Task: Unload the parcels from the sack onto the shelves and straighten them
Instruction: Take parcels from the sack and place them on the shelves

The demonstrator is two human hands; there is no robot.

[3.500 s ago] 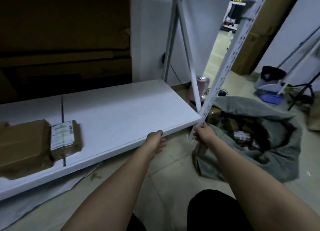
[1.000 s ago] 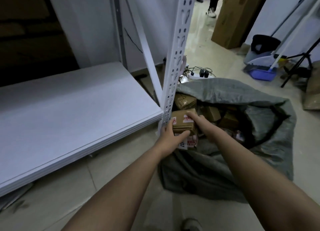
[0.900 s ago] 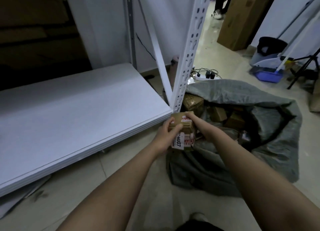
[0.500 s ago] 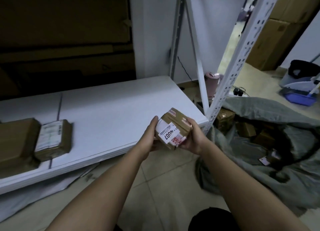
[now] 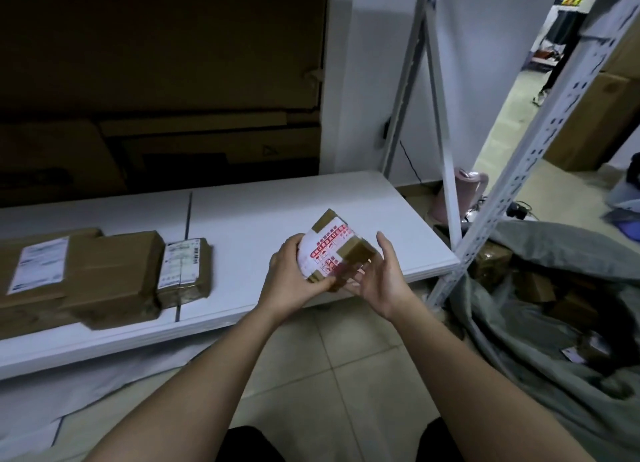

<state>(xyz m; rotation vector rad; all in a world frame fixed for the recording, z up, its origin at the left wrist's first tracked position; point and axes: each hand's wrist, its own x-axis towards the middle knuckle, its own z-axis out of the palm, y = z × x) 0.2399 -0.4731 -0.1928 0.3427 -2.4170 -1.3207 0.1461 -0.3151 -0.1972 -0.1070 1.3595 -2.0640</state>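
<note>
Parcels already on the white shelf (image 5: 263,215) at far left: a flat labelled box (image 5: 33,274), a plain brown box (image 5: 114,278) touching it, and a small labelled packet (image 5: 183,271) against that. Left hand (image 5: 294,281) grips a small taped parcel (image 5: 332,250) above the shelf's front edge, fingers curled round its near side, while the right hand (image 5: 381,281) lies open beside it, palm up, fingers straight, touching its underside. Grey sack (image 5: 554,323) sits on the floor at right, past the perforated shelf post (image 5: 540,142), more brown parcels showing inside.
</note>
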